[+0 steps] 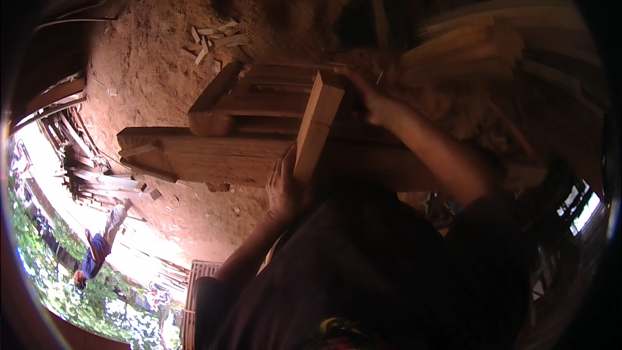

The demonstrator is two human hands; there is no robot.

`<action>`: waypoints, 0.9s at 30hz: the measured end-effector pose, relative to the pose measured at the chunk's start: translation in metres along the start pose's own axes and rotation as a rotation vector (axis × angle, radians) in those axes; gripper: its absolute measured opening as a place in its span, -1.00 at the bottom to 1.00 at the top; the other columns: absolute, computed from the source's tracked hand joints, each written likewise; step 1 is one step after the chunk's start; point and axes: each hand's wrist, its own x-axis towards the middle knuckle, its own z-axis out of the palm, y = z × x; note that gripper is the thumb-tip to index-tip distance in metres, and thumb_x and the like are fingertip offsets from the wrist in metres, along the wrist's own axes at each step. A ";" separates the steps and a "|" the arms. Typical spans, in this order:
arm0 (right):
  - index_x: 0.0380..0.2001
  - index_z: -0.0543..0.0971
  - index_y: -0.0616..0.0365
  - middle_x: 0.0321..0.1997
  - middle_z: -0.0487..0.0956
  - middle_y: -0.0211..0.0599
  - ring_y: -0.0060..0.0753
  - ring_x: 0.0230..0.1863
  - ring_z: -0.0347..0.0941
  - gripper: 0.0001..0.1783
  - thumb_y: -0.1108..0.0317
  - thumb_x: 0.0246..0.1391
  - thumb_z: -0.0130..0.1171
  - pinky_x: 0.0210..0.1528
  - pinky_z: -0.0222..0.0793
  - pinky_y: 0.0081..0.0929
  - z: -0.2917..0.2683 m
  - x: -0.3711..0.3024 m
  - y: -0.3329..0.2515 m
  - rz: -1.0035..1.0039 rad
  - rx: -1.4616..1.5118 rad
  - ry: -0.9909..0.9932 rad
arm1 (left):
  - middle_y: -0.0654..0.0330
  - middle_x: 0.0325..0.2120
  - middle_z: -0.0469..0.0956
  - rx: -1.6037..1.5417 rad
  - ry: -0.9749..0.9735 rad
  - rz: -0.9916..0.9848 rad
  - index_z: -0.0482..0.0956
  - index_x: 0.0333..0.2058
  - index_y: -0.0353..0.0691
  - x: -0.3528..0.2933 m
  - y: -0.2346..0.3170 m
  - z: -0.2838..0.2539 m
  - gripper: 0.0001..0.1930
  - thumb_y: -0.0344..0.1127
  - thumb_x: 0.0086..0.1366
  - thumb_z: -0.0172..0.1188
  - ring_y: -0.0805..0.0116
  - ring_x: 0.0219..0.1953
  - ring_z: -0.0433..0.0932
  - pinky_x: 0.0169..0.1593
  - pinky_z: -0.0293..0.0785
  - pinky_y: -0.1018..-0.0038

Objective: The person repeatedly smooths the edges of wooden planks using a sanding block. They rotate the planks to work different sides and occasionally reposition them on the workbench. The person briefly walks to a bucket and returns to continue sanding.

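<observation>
A squared length of pale wood [319, 116] slants up and away from my body, its far end over a slatted wooden frame [265, 104]. My left hand [286, 185] is closed around the near part of the wood, with fingers along its left side. Beyond and to the right, my right hand [382, 107] has a finger stretched toward the wood's far end, close to its corner. The rest of its fingers are in shadow, and I see nothing held in them. A thick, rough timber beam [214, 157] lies crosswise beneath the frame and the wood.
Small wood offcuts [210, 40] lie on the brown dirt floor [139, 65] beyond the frame. Stacked boards [466, 48] stand at the far right, in shadow. More loose timber [107, 178] is piled at the left. A person [97, 249] in blue stands outside, lower left.
</observation>
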 end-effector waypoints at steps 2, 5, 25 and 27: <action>0.20 0.47 -0.02 0.02 0.61 -0.26 -0.39 -0.06 0.56 -0.44 -0.16 0.36 0.03 -0.38 0.51 -0.39 -0.004 -0.002 0.007 -0.053 0.054 -0.063 | -0.12 0.15 0.51 -0.019 -0.009 -0.012 0.28 0.33 -0.23 -0.001 0.006 -0.003 -0.26 -0.28 0.18 0.32 -0.21 0.12 0.55 0.12 0.50 0.01; 0.40 0.30 0.06 0.29 0.46 -0.18 -0.28 0.22 0.45 -0.31 -0.09 0.36 0.06 0.01 0.51 -0.31 -0.024 0.010 0.052 -0.302 0.060 -0.036 | -0.16 0.11 0.52 -0.038 -0.028 -0.014 0.28 0.32 -0.22 0.006 0.008 -0.011 -0.30 -0.30 0.21 0.29 -0.27 0.10 0.55 0.10 0.52 -0.01; 0.49 -0.19 0.44 0.40 0.22 0.41 0.29 0.40 0.28 -0.01 0.24 0.28 0.16 0.45 0.20 -0.14 0.074 -0.067 0.120 -1.099 -0.270 0.396 | -0.24 -0.03 0.59 -0.034 0.050 -0.027 0.35 0.24 -0.19 -0.001 0.003 0.000 -0.42 -0.27 0.24 0.21 -0.33 0.01 0.58 0.06 0.49 -0.13; 0.49 -0.20 0.45 0.42 0.18 0.44 0.32 0.44 0.23 -0.01 0.26 0.29 0.16 0.47 0.17 -0.11 0.074 -0.067 0.109 -1.007 -0.113 0.291 | -0.24 -0.03 0.59 -0.061 0.071 0.004 0.35 0.23 -0.21 0.002 0.002 0.001 -0.42 -0.27 0.24 0.21 -0.32 0.01 0.58 0.08 0.49 -0.11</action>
